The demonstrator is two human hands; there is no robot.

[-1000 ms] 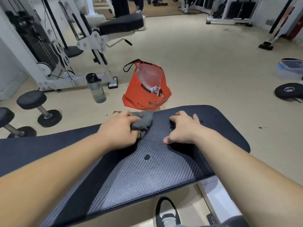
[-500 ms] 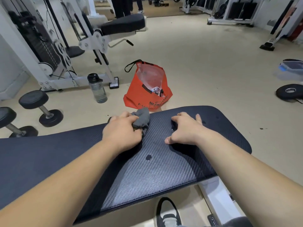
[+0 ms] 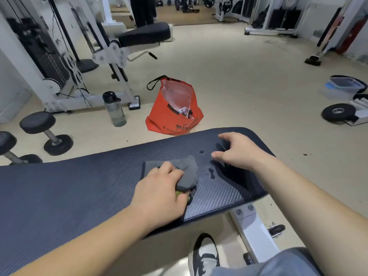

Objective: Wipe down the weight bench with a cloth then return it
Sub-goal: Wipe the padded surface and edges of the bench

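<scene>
Judging from the damp blotches on the bench, I put us midway through the wipe. The cloth is down on the pad and working, but I can't tell which stretches have been covered. Returning the cloth is not yet begun, and I can't see where it belongs. The orange bag on the floor just beyond the bench is only my guess.

The left hand grips the cloth, fingers curled over a bunched fold and pressing it onto the pad toward the right end. A flatter edge of cloth spreads out past the knuckles. The right hand holds nothing. It is loosely arched, fingertips propped on the pad near the cloth, beside a small round hole.

The cloth is grey, soft and limp, like a thin towel, and it wads thickly under the fingers. Something yellow-green shows at its near edge, and I can't make out what. The pad is long and dark with rounded corners, and its fine woven-look embossing catches the light at the near right. I read it as vinyl, so moisture sits on top instead of soaking in. Under it I see a white painted frame with bolts.
</scene>
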